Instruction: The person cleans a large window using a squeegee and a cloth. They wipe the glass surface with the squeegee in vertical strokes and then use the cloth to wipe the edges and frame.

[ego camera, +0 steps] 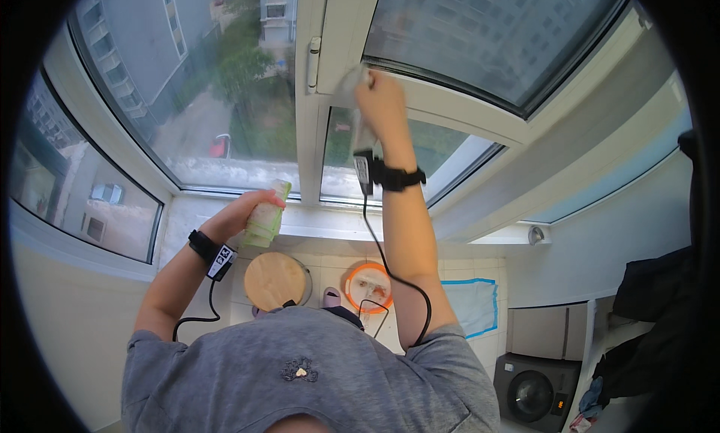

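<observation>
My left hand grips a folded pale cloth with green edges, held over the white window sill. Up at the white window frame, my right hand is closed around a pale cloth-like thing, blurred by motion. This thing lies against the frame by the lower left corner of the upper pane. A strip of it seems to hang below the fist, before the small lower pane. Left of it on the frame is a white window handle.
Below the sill stand a round wooden-topped stool and an orange-rimmed basin. A blue-edged white pad lies on the tiled floor. Black cables run from both wrist straps. A washing machine and dark clothes are at right.
</observation>
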### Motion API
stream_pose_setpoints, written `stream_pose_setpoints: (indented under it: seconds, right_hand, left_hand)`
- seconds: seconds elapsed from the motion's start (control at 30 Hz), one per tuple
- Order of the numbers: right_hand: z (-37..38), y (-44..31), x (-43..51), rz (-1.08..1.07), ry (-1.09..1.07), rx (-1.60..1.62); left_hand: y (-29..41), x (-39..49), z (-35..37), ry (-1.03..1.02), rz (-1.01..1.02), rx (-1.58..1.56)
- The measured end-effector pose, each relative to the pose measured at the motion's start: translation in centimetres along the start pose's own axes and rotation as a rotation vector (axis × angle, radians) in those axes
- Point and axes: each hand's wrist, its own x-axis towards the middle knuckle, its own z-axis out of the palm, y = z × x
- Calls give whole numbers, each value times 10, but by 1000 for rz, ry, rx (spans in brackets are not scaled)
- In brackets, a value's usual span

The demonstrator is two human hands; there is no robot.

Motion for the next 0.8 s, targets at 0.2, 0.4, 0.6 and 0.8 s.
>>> stream_pose_setpoints:
  seconds: [0.2,0.4,0.6,0.8]
  right_hand:
    - [-10,56,-88,502,5,1082]
    - [-25,61,-45,-100,691,240]
    - [-11,34,5,-88,497,-274]
    - [3,14,16,-107,399,-400]
  left_hand:
    - [0,-2,-2,75,-65,-5]
    - [-9,-10,-10,197,-99,-103]
    - [-25,-18,-24,257,-88,-179]
    - [-52,-25,-44,242,-116,-279]
